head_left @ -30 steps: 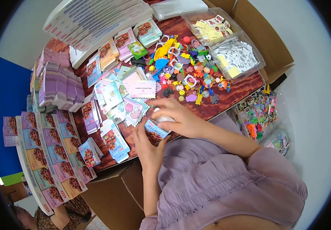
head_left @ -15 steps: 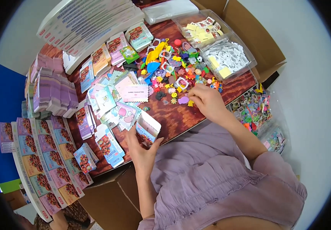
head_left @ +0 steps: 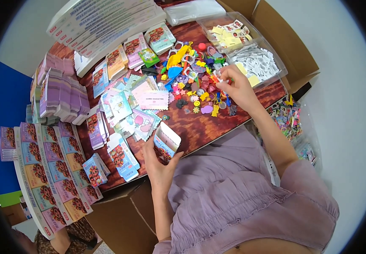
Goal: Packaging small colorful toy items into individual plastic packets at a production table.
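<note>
Head view: I see the left hand clamped round an open blue carton; farther out, well apart, the right hand hovers over plastic trinkets, pinching one or not, I can't tell.

Lettering stands on the open blue box in my left fingers, on the scalloped pink card beyond their tips, and along stacked white cartons farther away.

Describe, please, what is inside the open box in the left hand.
Inside the box, held by the left hand, only pale surfaces show. Its near side hides the bottom, so any contents there cannot be seen.
</note>
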Motion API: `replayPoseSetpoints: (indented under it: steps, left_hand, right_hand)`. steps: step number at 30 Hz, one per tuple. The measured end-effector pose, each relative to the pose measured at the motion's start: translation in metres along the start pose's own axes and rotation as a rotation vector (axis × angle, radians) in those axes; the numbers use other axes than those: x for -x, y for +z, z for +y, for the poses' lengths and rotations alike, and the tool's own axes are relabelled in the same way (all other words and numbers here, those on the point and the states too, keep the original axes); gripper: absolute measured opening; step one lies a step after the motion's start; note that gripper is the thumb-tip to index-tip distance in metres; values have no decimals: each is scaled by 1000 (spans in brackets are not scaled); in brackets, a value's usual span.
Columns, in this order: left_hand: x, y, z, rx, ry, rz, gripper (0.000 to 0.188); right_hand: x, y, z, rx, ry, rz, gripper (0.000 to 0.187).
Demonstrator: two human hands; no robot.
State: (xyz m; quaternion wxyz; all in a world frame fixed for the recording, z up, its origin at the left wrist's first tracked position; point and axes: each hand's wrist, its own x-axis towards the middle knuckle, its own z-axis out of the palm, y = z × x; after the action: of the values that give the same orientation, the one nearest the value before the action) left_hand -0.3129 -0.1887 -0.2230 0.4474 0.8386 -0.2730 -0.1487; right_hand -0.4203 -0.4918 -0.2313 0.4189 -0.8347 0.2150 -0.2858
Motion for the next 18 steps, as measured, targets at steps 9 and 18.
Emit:
replayPoseSetpoints:
  steps: [9,18]
  left_hand:
    - [-1,0,1,15,-20,-19,78]
    - [2,-1,0,-39,9,-11,77]
  right_hand:
    - [11,1,6,-58,132,-11,20]
    - [3,8,-2,301,-74,81,12]
